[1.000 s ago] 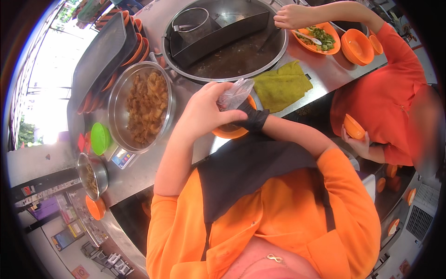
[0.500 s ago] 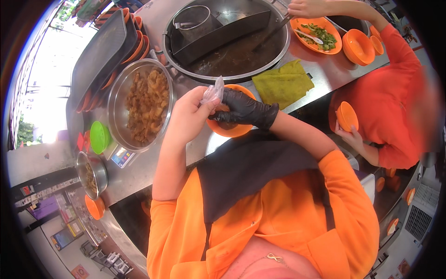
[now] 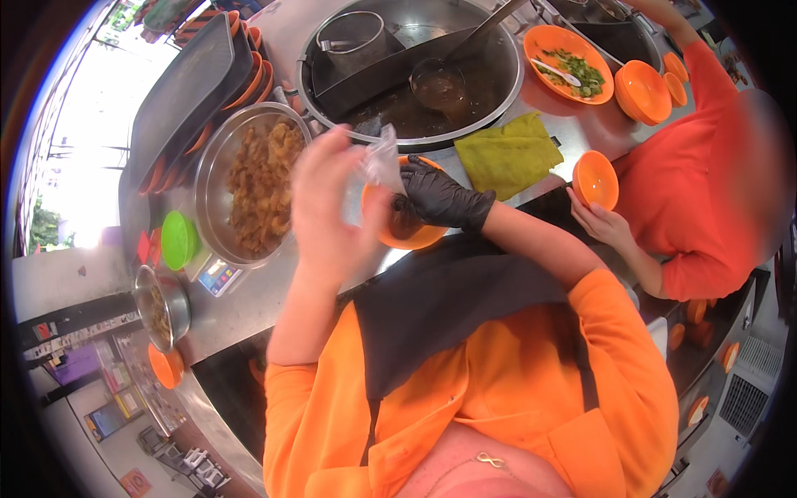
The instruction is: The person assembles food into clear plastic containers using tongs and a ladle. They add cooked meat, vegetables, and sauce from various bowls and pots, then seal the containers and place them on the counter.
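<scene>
My right hand, in a black glove, grips a clear plastic bag by its gathered neck. Dark brown contents show below the glove, in front of an orange bowl on the steel counter. Just left of the bag, my bare left hand is raised with its fingers apart, smeared by motion and holding nothing. Part of the bowl is hidden behind both hands.
A large divided pot with a ladle in dark liquid stands beyond. At left is a steel basin of brown food pieces. An olive cloth lies at right, near a co-worker's hand holding an orange bowl.
My left hand has let go of the bag and opened, leaving the bag in my right. The co-worker's upper hand has left the ladle; their orange bowl has moved up and left.
</scene>
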Action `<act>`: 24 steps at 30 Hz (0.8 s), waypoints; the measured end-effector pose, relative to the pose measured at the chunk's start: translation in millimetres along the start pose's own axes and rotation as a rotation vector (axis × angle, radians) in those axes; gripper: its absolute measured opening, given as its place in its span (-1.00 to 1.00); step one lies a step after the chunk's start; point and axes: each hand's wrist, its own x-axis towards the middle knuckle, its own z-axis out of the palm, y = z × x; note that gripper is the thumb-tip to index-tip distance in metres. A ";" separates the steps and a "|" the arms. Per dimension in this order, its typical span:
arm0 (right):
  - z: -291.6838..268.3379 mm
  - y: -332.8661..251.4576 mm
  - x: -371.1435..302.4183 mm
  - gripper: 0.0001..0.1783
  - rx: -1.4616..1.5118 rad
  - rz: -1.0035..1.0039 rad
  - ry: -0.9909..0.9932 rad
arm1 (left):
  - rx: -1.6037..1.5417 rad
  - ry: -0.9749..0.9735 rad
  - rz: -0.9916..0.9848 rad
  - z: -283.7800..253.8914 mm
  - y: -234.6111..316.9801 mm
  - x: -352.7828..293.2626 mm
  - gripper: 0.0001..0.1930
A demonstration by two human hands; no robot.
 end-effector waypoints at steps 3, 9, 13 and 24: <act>14.1 11.2 -2.5 -0.67 -0.022 -0.114 -0.014 | 0.292 -0.470 0.475 11.4 13.0 -4.7 -0.58; -10.4 5.6 -4.1 -0.72 0.118 -0.093 -0.049 | 0.149 -0.958 -0.288 9.9 -43.9 -42.9 -0.77; -23.1 -12.4 -7.0 -0.70 0.051 0.031 -0.140 | -0.619 -0.818 -1.020 6.7 -66.1 -63.1 -0.73; -39.3 -39.0 17.4 -0.71 -0.523 -0.494 -0.233 | -0.219 -0.948 -0.616 36.9 -63.0 46.5 -0.78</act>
